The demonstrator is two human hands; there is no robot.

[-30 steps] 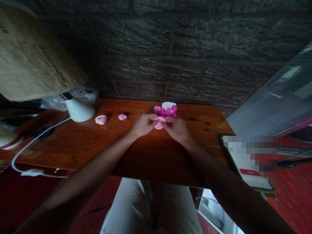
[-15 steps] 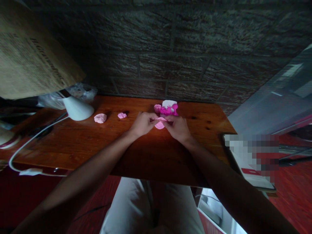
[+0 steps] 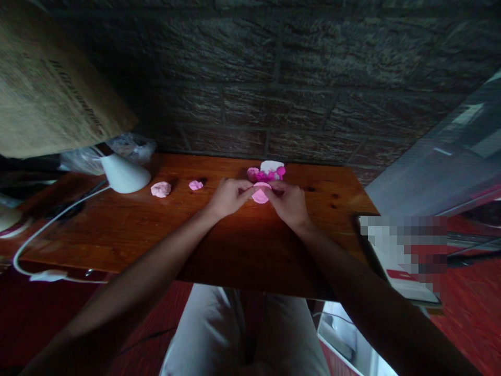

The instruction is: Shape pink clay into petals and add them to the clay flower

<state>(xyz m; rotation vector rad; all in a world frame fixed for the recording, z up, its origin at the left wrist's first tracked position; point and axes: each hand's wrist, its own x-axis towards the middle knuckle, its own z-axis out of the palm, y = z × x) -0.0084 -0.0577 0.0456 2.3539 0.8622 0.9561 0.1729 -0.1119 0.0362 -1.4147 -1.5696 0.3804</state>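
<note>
A flat, round pink piece of what looks like modelling clay (image 3: 261,195) is pinched between my hands, close above the table. My left hand (image 3: 230,197) grips its left edge with thumb and fingers. At the opposite edge my right hand (image 3: 288,202) pinches it the same way, its fingertips partly hidden. Just behind the disc lie bright magenta shaped pieces (image 3: 270,176), a pink lump (image 3: 253,173) and a whitish flat piece (image 3: 272,166). Left of my hands, a small pink clay lump (image 3: 195,185) and a larger pale pink lump (image 3: 160,189) rest on the wood.
The wooden table (image 3: 156,235) meets a dark brick wall (image 3: 242,78). At left stands a lamp with a white base (image 3: 127,175), a printed paper shade (image 3: 58,89) and a white cord (image 3: 33,237). A tablet-like object (image 3: 399,261), partly blurred out, lies at the right edge.
The clay disc has shifted slightly up and to the right between my fingers, and more of its round face shows. The right hand has moved a little with it.
</note>
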